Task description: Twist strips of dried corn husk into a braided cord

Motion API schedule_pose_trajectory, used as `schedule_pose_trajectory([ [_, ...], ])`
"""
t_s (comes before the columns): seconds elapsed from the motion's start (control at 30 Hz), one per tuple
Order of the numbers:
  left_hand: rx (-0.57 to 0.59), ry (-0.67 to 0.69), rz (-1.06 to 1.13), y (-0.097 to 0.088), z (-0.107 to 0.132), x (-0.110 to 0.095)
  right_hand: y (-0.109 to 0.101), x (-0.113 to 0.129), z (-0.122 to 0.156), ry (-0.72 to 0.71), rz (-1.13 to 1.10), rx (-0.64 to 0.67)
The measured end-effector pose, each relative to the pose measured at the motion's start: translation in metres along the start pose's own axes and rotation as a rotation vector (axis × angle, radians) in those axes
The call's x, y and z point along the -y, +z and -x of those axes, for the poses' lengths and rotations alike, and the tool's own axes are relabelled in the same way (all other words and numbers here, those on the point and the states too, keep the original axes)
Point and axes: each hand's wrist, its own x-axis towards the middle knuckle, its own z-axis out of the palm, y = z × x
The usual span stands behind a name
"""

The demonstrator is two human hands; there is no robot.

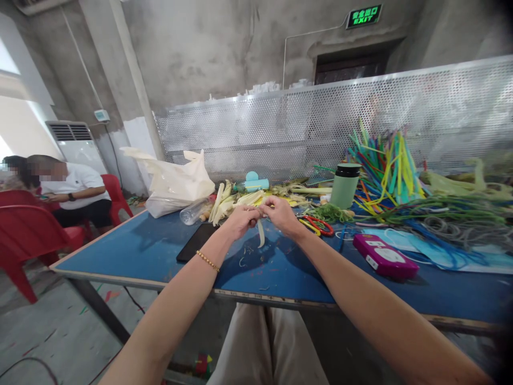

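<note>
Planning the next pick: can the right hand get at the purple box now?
Probably yes: the purple box lies uncovered close by, though the right hand and left hand both pinch a pale strip.

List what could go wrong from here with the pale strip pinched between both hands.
The pale strip looks thin; pulled between the left hand and right hand, it might tear. If a grip slips, it could drop among scraps on the blue table. The right forearm lies near the purple box and might nudge it.
</note>
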Motion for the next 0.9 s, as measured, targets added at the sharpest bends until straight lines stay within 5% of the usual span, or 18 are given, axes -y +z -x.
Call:
schedule_pose_trajectory([
  [0.27,0.089,0.005,0.029,-0.006,0.004,-0.01,-0.006,0.003,-0.001,-0.035,-0.042,-0.005],
  [0.6,0.021,0.083,-0.112,-0.01,0.0,-0.002,-0.014,0.0,-0.001,-0.014,0.127,0.219],
  [0.9,0.008,0.033,-0.11,-0.011,0.002,-0.005,-0.013,-0.002,-0.001,-0.014,-0.002,0.276],
])
